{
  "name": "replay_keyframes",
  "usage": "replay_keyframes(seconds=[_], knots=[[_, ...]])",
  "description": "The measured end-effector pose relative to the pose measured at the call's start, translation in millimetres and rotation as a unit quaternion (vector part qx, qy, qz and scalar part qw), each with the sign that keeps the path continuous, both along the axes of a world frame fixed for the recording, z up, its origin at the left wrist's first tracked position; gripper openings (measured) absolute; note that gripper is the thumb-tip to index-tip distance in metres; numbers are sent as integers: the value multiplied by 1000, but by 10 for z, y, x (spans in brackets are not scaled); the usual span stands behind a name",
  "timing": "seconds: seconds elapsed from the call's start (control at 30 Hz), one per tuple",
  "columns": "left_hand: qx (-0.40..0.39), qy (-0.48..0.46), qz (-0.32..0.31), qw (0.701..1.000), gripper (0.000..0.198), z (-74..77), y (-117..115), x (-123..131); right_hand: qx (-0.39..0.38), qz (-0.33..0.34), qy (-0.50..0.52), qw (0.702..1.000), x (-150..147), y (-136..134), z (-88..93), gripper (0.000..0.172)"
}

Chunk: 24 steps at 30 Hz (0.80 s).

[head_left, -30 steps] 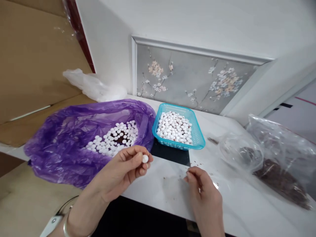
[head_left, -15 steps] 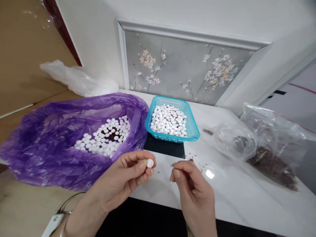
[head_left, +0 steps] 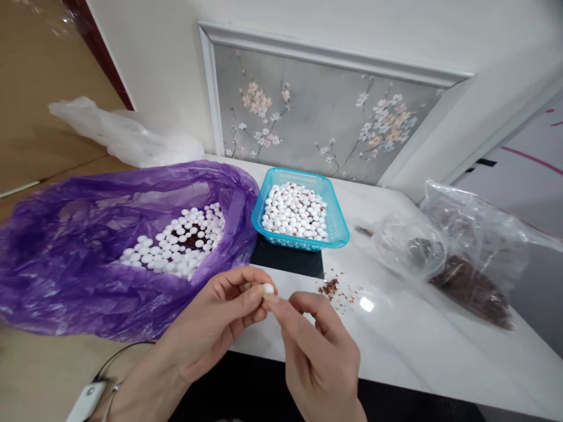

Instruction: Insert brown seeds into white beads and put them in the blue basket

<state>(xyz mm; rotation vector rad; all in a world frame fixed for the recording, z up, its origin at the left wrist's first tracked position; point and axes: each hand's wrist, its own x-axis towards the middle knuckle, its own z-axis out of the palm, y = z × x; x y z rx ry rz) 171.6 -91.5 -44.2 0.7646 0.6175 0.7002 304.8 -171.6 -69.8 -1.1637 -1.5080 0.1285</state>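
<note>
My left hand (head_left: 224, 313) is closed, pinching a small white ball (head_left: 268, 288) between thumb and forefinger. My right hand (head_left: 323, 357) is closed too, its thumb tip against the lower side of that ball. Whatever its fingertips may hold is hidden. Just beyond the hands stands a blue basket (head_left: 336, 225) filled with similar white balls (head_left: 294, 208), brown bits showing among them. To the left, more white balls (head_left: 176, 240) and a dark brown patch lie inside an open purple plastic bag (head_left: 74, 246). Loose brown flakes (head_left: 329, 288) are scattered on the white tabletop beyond my right hand.
A clear plastic tub (head_left: 409, 246) lies at the right, beside a clear bag (head_left: 477, 287) of brown flakes. A black mat (head_left: 288, 258) is partly under the basket. Behind stand a crumpled white bag (head_left: 153, 140) and a floral wall panel (head_left: 303, 111).
My right hand has moved left, from apart to touching the white ball in my left hand. More of the brown flakes now show. The view has shifted slightly.
</note>
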Motion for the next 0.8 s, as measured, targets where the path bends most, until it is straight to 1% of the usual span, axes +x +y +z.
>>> replay_keyframes(seconds=[0.07, 0.17, 0.27, 0.33, 0.4, 0.47, 0.63, 0.7, 0.8], knots=[[-5, 5, 1, 1000, 6, -2, 1, -2, -3, -6, -2, 1000, 14, -22, 8, 49], [-9, 6, -10, 1000, 5, -2, 1, -5, -4, -33, 37, 999, 55, -21, 45, 37], [17, 6, -11, 1000, 6, -6, -1, 1, -41, -53, 74, 995, 108, -4, 74, 26], [52, 28, 4, 998, 6, -19, -1, 9, -77, -41, 90, 992, 135, -3, 76, 24], [80, 61, 21, 995, 7, -38, 2, 18, -96, -20, 106, 989, 148, -10, 65, 25], [95, 77, 28, 992, 7, -59, 17, 32, -94, -12, 121, 988, 151, -14, 48, 25], [124, 67, 57, 988, 5, -64, 101, 85, -94, -10, 166, 982, 156, 6, 51, 23], [118, 56, 56, 990, 5, -53, 117, 100, -93, -7, 200, 975, 160, 10, 74, 22], [72, 33, 15, 997, 6, -48, 85, 109, -96, 7, 220, 971, 161, 5, 98, 18]])
